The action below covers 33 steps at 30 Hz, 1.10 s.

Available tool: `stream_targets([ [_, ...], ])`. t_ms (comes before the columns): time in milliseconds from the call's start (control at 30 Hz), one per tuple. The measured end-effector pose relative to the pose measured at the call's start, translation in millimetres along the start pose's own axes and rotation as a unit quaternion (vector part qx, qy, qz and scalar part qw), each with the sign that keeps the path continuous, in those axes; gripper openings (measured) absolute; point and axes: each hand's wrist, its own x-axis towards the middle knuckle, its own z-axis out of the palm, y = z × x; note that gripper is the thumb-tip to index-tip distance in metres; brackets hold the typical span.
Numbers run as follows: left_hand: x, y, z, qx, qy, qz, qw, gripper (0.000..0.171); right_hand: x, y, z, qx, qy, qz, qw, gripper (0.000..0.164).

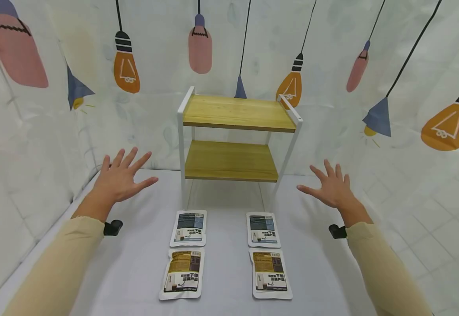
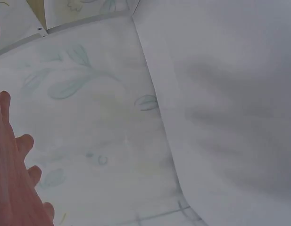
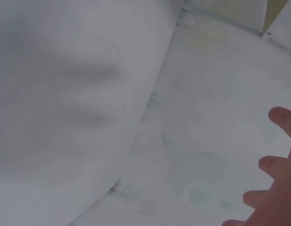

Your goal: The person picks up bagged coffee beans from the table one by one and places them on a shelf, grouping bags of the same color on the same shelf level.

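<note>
Left hand (image 1: 120,177) at nine o'clock and right hand (image 1: 334,188) at three spread empty fingers wide. A white-framed, two-tier wooden shelf (image 1: 231,161) stands at twelve, four white rectangular pouches (image 1: 188,228) at six

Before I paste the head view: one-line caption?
Left hand and right hand spread wide either side of a two-tier shelf, four flat packets before it on a white tabletop.

Head view looks forward and down; closer wrist views share its tabletop (image 1: 225,267).
</note>
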Motion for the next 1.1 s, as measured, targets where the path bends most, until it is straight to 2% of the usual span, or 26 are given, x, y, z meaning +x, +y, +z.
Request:
stream_targets([
  [400, -13.2, 11.1, 13.4, -0.003, 0.014, 0.001, 0.9999, 0.093, -17, -5, 17, -0.003, 0.018, -0.026, 1.0, 0.102],
  [600, -16.9, 16.9, 17.4, -0.01, 0.019, 0.001, 0.9998, 0.093, -25, -6, 32, -0.003, 0.031, -0.045, 0.998, 0.099],
  [867, -20.4, 26.2, 20.5, -0.029, 0.064, 0.029, 0.9971, 0.092, -38, -18, 46, 0.025, 0.05, -0.06, 0.997, 0.095],
  [1100, -20.8, 36.3, 25.2, -0.086, 0.097, 0.041, 0.9907, 0.09, -46, -28, 58, 0.07, 0.054, -0.069, 0.994, 0.091],
])
